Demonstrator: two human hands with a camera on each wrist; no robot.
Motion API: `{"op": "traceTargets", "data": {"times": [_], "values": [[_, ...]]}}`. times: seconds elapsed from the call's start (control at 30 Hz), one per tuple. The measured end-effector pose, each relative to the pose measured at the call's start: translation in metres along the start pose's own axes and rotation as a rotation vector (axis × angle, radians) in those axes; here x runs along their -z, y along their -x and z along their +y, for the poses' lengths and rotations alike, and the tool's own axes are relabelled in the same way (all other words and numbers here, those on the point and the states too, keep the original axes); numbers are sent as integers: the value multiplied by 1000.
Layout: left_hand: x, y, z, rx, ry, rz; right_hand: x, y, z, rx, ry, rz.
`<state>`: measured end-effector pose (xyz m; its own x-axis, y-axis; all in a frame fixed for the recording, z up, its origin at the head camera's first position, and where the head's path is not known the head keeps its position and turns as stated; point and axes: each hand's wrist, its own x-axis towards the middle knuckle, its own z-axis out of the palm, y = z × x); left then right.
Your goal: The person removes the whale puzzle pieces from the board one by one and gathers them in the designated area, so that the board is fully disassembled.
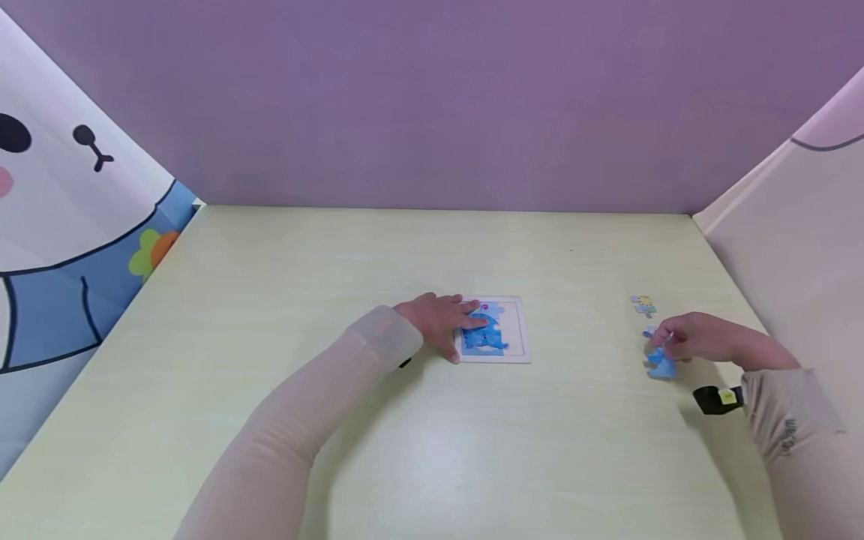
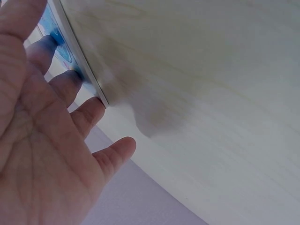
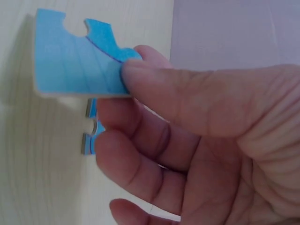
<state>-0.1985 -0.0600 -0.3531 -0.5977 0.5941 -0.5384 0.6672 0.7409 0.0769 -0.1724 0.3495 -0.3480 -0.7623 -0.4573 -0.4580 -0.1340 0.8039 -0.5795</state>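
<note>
Left hand [image 1: 439, 324] lies flat, fingers straight, steadying the white square puzzle board [image 1: 516, 352] (partly filled); at 3 o'clock on the pale tabletop [image 1: 432, 450], right hand [image 1: 688, 339] — its grip pinches a blue cardboard puzzle piece [image 3: 75, 65].

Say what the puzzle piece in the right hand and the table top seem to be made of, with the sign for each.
Puzzle piece: probably thick card or thin wood, with a smooth printed blue face; its cut edge shows pale and layered. Table top: looks like wood or wood-pattern laminate, pale with faint grain lines and a soft sheen.
</note>
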Motion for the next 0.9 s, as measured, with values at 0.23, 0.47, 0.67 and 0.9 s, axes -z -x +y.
{"op": "traceTargets", "data": {"times": [0.23, 0.47, 0.67, 0.9], "values": [[0, 0, 0, 13, 10, -6, 2, 5, 2, -37, 8, -12], [1, -1, 0, 4, 10, -6, 3, 8, 5, -86, -8, -22], [1, -1, -1, 9, 7, -9, 2, 8, 7, -85, -7, -26], [0, 0, -2, 9, 22, -14, 0, 7, 12, -65, -6, -27]]}}
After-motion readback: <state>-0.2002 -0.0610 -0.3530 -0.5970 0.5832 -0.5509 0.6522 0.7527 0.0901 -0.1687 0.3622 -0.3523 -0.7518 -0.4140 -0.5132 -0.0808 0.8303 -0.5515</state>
